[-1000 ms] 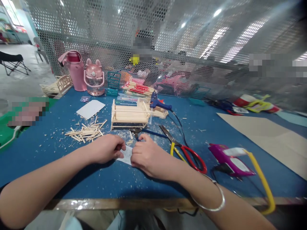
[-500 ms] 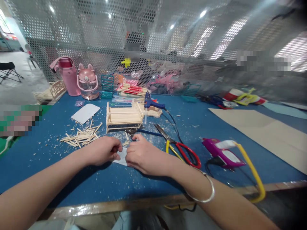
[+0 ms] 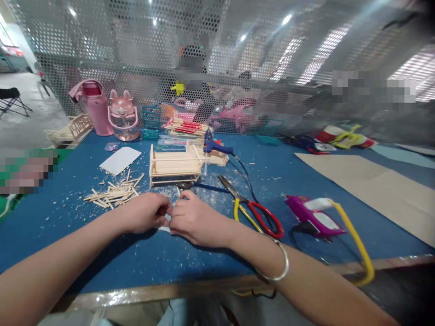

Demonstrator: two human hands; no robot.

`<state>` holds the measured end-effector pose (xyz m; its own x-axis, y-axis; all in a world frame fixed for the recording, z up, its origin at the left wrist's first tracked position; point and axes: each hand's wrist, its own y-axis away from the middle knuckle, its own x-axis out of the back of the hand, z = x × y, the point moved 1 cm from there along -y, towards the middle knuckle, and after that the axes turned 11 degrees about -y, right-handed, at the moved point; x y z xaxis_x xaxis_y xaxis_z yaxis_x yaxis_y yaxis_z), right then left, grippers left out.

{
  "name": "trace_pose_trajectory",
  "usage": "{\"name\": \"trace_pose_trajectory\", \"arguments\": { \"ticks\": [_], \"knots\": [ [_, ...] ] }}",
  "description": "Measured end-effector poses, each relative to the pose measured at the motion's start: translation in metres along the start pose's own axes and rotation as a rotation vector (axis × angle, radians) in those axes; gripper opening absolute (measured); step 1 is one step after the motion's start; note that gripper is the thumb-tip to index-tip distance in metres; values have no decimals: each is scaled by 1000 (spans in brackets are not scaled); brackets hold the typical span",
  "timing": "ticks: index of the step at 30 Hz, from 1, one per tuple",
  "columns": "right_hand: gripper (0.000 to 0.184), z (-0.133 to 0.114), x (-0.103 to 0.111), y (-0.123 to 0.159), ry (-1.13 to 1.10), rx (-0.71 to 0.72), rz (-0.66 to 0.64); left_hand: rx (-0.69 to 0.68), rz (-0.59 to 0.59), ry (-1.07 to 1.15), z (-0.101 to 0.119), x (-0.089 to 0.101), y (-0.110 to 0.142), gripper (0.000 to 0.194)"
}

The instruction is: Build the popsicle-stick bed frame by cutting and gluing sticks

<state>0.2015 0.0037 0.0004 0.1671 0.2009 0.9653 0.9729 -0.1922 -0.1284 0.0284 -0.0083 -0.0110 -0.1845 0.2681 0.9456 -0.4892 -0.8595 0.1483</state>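
Both hands meet over a small piece of white paper [image 3: 165,229], which they mostly cover. My left hand [image 3: 146,212] has curled fingers pinching the paper's left side. Against its fingertips rests my right hand [image 3: 199,221], its fingers bent down and closed on the paper's right side. Just beyond them stands a little wooden stick frame [image 3: 176,164], like a toy bed. Pliers with blue handles [image 3: 210,187] lie between the frame and my right hand. Left of my hands is a pile of short wooden sticks [image 3: 113,192].
Scissors with red handles [image 3: 263,217] lie right of my hands, near a purple device [image 3: 314,217] with a yellow handle. A blue glue gun [image 3: 217,146] stands behind. A white card [image 3: 121,160], pink bottle [image 3: 97,108] and pink jug [image 3: 124,117] are at the left; brown cardboard [image 3: 367,181] lies right.
My right hand has slid left until it touches my left hand, covering more of the white paper. The view shifted slightly earlier; the objects on the table stay put.
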Motion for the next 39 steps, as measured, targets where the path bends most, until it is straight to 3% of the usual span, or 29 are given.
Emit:
{"name": "trace_pose_trajectory", "arguments": {
  "ticks": [5, 19, 25, 39],
  "knots": [
    [22, -1, 2, 2, -25, -7, -85, 20, -26, 46, 0, 0, 0, 17],
    [20, 1, -2, -1, -25, 6, -17, -4, 0, -4, 1, 2, 0, 15],
    [21, 3, 1, 3, -103, -15, -95, 2, -20, 38, 1, 2, 0, 14],
    [20, 2, -3, 2, 6, 8, -22, -4, -4, 17, 0, 2, 0, 17]
  ]
}}
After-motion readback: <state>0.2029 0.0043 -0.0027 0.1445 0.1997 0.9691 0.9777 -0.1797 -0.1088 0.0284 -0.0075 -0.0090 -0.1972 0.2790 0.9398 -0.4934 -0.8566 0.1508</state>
